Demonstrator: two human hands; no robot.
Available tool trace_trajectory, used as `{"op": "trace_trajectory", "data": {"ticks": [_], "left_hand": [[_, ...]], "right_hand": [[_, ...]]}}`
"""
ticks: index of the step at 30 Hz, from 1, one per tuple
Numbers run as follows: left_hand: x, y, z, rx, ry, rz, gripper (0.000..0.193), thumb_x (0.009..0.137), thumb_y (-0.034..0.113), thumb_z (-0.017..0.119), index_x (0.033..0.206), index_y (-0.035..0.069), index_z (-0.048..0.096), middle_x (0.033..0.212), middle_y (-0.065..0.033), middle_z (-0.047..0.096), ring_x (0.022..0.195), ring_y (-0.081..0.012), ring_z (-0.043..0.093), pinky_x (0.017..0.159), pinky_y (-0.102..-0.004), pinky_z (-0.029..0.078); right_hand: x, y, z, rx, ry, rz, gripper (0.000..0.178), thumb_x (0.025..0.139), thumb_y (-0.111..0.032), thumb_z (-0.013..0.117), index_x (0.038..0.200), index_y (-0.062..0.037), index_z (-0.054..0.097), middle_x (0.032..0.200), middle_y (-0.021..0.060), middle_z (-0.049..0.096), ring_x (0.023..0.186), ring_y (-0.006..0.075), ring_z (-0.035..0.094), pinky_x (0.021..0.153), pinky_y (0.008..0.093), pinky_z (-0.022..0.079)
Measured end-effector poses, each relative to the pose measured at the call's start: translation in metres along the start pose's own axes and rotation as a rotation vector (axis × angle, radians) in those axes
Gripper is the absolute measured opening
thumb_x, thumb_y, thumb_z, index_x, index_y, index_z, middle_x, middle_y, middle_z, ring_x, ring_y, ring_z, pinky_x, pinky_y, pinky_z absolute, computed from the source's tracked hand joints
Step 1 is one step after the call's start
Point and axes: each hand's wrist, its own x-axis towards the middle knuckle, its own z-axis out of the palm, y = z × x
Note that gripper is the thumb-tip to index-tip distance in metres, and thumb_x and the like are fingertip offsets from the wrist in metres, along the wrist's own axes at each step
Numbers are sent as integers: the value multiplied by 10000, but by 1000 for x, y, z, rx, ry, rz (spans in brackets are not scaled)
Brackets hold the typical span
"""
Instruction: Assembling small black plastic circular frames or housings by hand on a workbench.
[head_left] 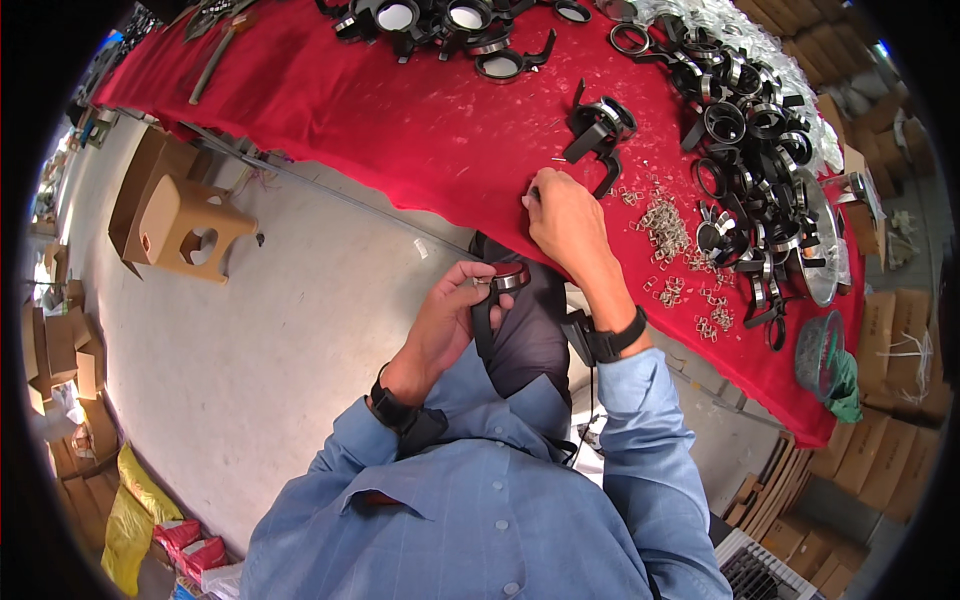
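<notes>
My left hand [447,318] is closed around a black handled ring with a metal band [510,281], held over my lap. Its long black handle hangs down past my fingers. At the front edge of the red-covered table, my right hand [563,222] is closed, fingertips pressed together. A bit of something dark shows at its fingers, too little to name. Just beyond the knuckles lies a thin metal pin [559,158]. Farther on stand black handled rings [604,122]. Small metal clips [662,226] lie heaped to the right of that hand.
A large pile of black handled rings [745,130] covers the table's right side, with clear plastic bags [790,70] behind. More rings [465,20] lie at the far edge. A green basket [820,352] stands at the right corner. On the floor at left is a tan stool [190,228].
</notes>
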Motion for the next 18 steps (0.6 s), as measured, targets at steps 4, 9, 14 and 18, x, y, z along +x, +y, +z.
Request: {"op": "trace_trajectory", "data": {"ticks": [4, 9, 14, 18], "left_hand": [[-3, 3, 1, -50, -6, 33, 235, 917, 59, 515, 1151, 49, 508, 957, -192, 631, 729, -172, 598, 695, -283, 523], [-2, 0, 0, -117, -49, 47, 213, 916, 34, 516, 1128, 51, 506, 1035, -203, 635, 782, -188, 629, 699, -278, 537], [-3, -3, 14, -77, -40, 79, 244, 906, 39, 539, 1149, 41, 512, 972, -162, 639, 762, -185, 628, 699, -282, 537], [-3, -6, 13, -57, -66, 97, 252, 897, 38, 552, 1147, 36, 519, 936, -126, 637, 757, -180, 627, 693, -279, 532]], "right_hand": [[-34, -15, -17, 589, 80, 36, 109, 860, -37, 591, 960, 3, 608, 880, 198, 640, 821, 399, 638, 740, 449, 497], [-75, -35, -22, 702, 195, 64, 98, 873, 27, 581, 961, 0, 614, 825, 123, 654, 720, 200, 675, 618, 299, 491], [-101, -44, -14, 945, 207, 197, 54, 877, 20, 622, 929, 4, 621, 762, 67, 654, 614, 95, 659, 535, 238, 474], [-109, -46, -9, 1019, 118, 233, 47, 860, 21, 636, 906, 10, 639, 791, 68, 647, 615, 117, 669, 541, 238, 488]]}}
